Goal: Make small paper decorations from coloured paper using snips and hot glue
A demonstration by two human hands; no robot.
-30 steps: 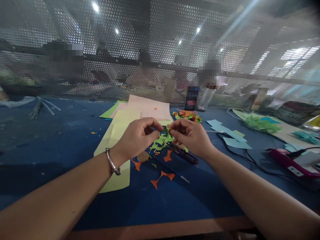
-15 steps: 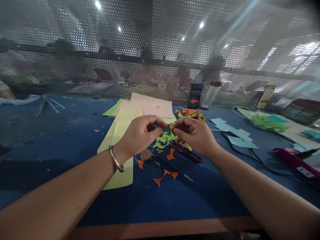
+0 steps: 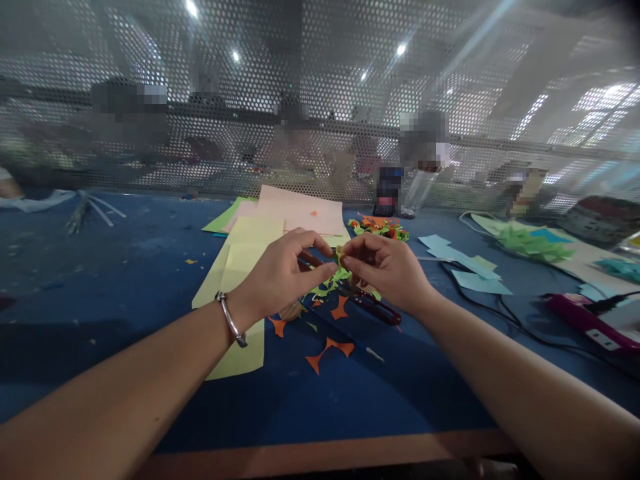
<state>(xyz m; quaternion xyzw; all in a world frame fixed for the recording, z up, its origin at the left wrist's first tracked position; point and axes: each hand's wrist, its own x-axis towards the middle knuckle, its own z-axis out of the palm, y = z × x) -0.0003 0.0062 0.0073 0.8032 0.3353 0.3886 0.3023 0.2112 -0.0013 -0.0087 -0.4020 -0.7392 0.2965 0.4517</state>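
Between the fingertips of both hands is a small yellow-green paper piece [image 3: 339, 253], curled and partly covered by the fingers. My right hand [image 3: 393, 270] pinches it from the right. My left hand [image 3: 290, 270], with a silver bangle at the wrist, closes thumb and index finger on its left side. Green paper scraps [image 3: 325, 287] lie beneath the hands. Just below the right hand rest dark red-handled scissors [image 3: 377, 308]. A thin blue stick with a pale tip [image 3: 373, 353] lies nearby, as do a round tan disc [image 3: 291, 311] and orange paper scraps [image 3: 340, 348].
Yellow paper sheets [image 3: 237, 333] and a pale pink sheet [image 3: 305, 207] lie left and behind. A pile of green and orange bits [image 3: 380, 228], a phone [image 3: 387, 193] and light blue papers [image 3: 480, 281] sit farther back. Black cables run to a magenta power strip [image 3: 590, 323]. Perforated metal [image 3: 220, 153] borders the back.
My left thumb has moved right, up to the paper piece, narrowing the gap between the hands. The right hand keeps its pinch. The view has shifted slightly.
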